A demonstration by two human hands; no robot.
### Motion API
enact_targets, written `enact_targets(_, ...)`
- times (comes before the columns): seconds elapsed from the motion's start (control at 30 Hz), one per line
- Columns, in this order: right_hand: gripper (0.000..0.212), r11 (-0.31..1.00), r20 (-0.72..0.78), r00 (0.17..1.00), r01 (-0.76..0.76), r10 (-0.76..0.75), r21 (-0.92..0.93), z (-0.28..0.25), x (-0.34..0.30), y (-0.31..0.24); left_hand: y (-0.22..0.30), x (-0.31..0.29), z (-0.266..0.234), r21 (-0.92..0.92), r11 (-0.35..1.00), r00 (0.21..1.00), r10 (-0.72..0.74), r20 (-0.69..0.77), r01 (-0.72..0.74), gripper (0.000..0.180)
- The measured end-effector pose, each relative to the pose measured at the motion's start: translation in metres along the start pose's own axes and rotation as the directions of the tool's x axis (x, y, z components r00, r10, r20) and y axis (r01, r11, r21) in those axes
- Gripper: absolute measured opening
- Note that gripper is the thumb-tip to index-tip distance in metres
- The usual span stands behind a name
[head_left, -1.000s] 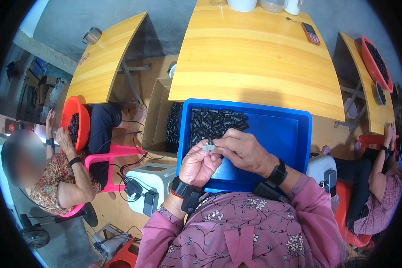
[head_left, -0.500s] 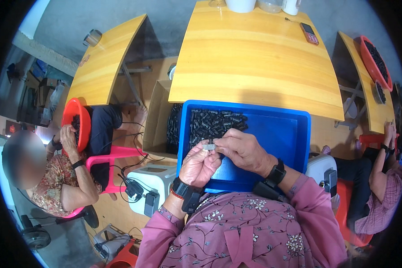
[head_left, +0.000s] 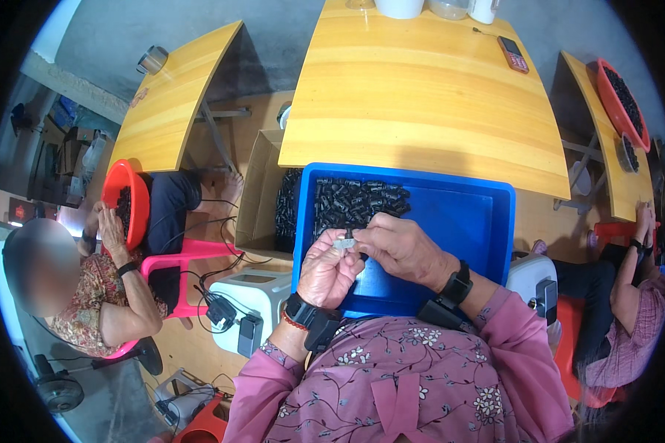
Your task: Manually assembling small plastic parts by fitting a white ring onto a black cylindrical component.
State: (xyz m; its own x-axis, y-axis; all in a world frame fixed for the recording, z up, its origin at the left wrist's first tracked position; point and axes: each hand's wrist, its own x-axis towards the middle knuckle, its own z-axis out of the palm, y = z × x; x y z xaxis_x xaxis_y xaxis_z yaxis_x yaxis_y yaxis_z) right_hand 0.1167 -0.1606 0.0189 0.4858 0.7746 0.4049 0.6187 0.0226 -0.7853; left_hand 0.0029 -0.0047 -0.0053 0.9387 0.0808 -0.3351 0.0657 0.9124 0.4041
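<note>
Over the near left part of a blue tray point(head_left: 458, 187), my two hands meet. My left hand point(head_left: 326, 275) pinches a small light-grey piece point(head_left: 343, 244), whose exact kind is too small to make out. Fingertips of my right hand point(head_left: 403, 249) press together at the right end of that piece, where a small dark part point(head_left: 349, 233) shows. Whether the right fingers grip this dark part or the grey piece is hidden. Behind my hands, many small black parts point(head_left: 355, 201) lie heaped in the tray's left half.
A yellow table point(head_left: 421, 96) stands beyond the tray, with a phone point(head_left: 513, 54) on it. Left of the tray is a cardboard box point(head_left: 257, 196) holding more black parts. Co-workers sit at both sides, the left one with a red basin point(head_left: 137, 184). Cables point(head_left: 207, 295) hang by a white stool point(head_left: 236, 325).
The grey piece has tilted slightly between my fingertips, while my hands stay in nearly the same place. The left co-worker's hands have shifted a little at the basin.
</note>
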Motion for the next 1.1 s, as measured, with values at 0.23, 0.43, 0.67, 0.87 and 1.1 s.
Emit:
enact_targets(0.23, 0.017, 0.992, -0.055, 0.994, -0.086, 0.092, 0.092, -0.001, -0.001, 0.002, 0.0, -0.001, 0.002, 0.027, 1.0, 0.999, -0.005, 0.035, 0.004, 0.011)
enact_targets(0.43, 0.021, 0.931, -0.146, 0.926, -0.324, 0.349, 0.169, -0.009, 0.004, 0.005, 0.025, -0.006, 0.022, 0.104, 0.904, 0.91, 0.412, 0.039, -0.414, 0.011)
enact_targets(0.67, 0.016, 0.92, 0.121, 0.948, -0.248, 0.295, -0.304, 0.003, -0.002, 0.003, 0.07, 0.006, -0.016, 0.207, 0.681, 0.621, 0.728, -0.289, -0.702, 0.049)
enact_targets(0.87, 0.017, 0.866, 0.197, 0.945, -0.138, 0.26, -0.481, 0.007, -0.002, 0.002, 0.066, 0.012, -0.016, 0.354, 0.671, 0.54, 0.738, -0.404, -0.652, 0.076)
enact_targets(1.1, 0.013, 0.965, 0.04, 0.979, -0.188, 0.198, -0.181, 0.003, -0.005, 0.01, 0.05, 0.004, 0.009, 0.621, 0.489, 0.559, 0.824, -0.096, -0.613, 0.03)
